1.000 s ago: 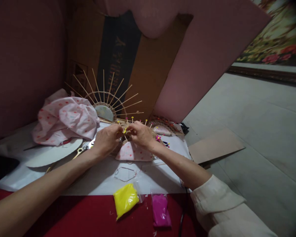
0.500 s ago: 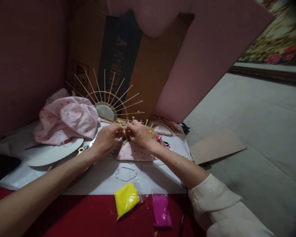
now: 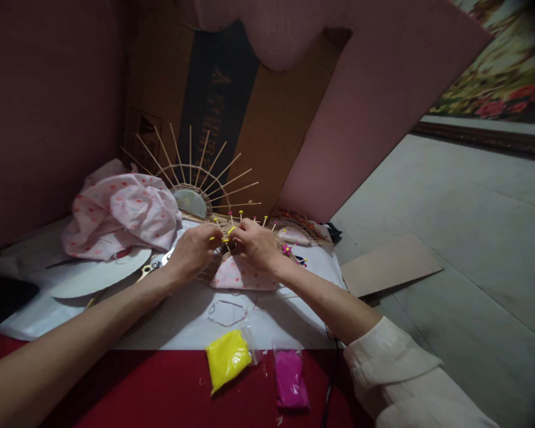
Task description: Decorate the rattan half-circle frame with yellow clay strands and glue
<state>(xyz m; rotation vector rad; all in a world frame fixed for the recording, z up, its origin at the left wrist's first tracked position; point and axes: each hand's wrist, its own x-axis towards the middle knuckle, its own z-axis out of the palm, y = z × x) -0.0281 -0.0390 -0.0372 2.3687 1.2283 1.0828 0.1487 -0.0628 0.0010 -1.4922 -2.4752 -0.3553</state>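
Observation:
A half-round woven piece (image 3: 279, 241) has thin sticks with yellow and pink tips around its edge and a pink dotted cloth section (image 3: 243, 274) at its base. My left hand (image 3: 196, 251) is closed at its upper left, thumb and fingers pinched together beside small yellow bits; what they grip is largely hidden. My right hand (image 3: 255, 242) reaches across the woven top, its fingertips pinching a small yellow clay-like piece (image 3: 231, 230) close to the left fingertips. A pink flower with a yellow centre (image 3: 287, 249) sits on the woven edge, right of my right hand.
Behind stands a stick-rayed woven half-round (image 3: 191, 202) against a cardboard panel (image 3: 294, 101). Crumpled dotted cloth (image 3: 120, 214), a pale disc (image 3: 102, 276) and scissors (image 3: 147, 270) lie left. Yellow (image 3: 228, 359) and magenta (image 3: 289, 377) packets are in front; a brown board (image 3: 390, 264) lies right.
A yellow piece now shows more clearly at my right fingertips. Both hands stay almost in place, and the view shifts slightly.

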